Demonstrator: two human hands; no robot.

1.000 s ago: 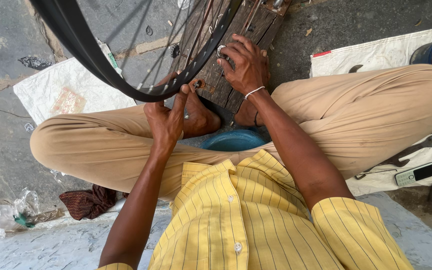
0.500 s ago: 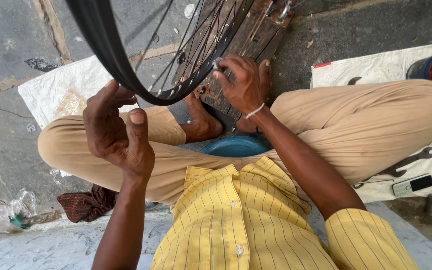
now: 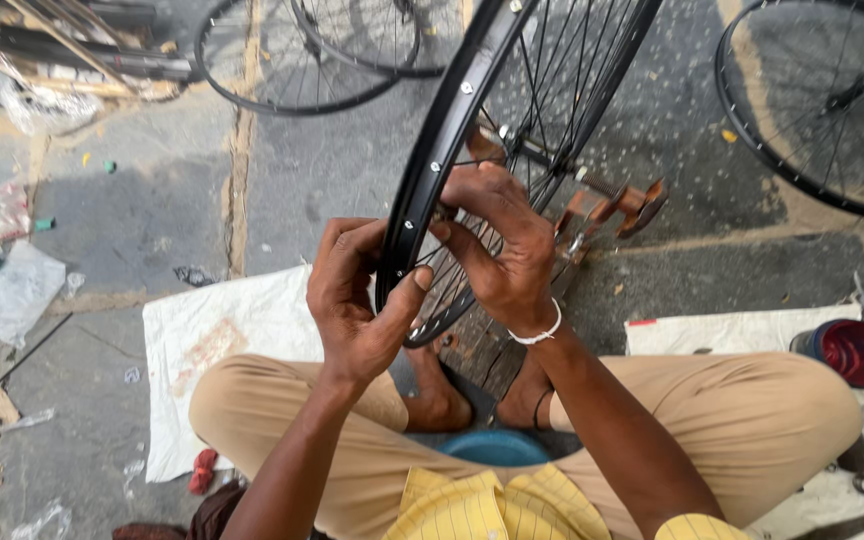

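Left hand [image 3: 357, 300] clasps the black bicycle wheel rim [image 3: 430, 180] from outside; right hand [image 3: 497, 250] pinches a spoke inside, the rim upright between them.

Your wheel rim [image 3: 422, 190] stands between your hands; the bowl [image 3: 497, 447] sits near, spare wheels [image 3: 812, 100] lie far.

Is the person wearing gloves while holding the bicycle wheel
No, both the left hand and the right hand are bare as they grip the black wheel rim.
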